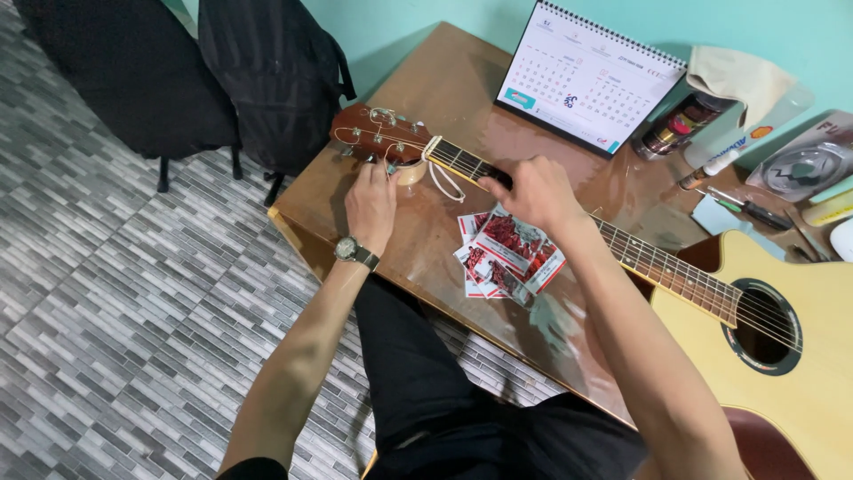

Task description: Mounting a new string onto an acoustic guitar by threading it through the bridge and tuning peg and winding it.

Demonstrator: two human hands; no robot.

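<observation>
Brown worktop (pixel 444 98) carries our acoustic guitar (pixel 782 356) lying across it. Our left hand (pixel 370 203) pinches a tuning peg (pixel 390 166) at the headstock; our right hand (pixel 533 191) presses the neck (pixel 462 162). Red-and-white string packets (pixel 506 253) lie just below our right hand.

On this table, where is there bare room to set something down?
Bare wood lies between the guitar neck and the desk calendar, and along the front edge left of the packets. The right back corner by the jar and screwdriver is crowded.
</observation>
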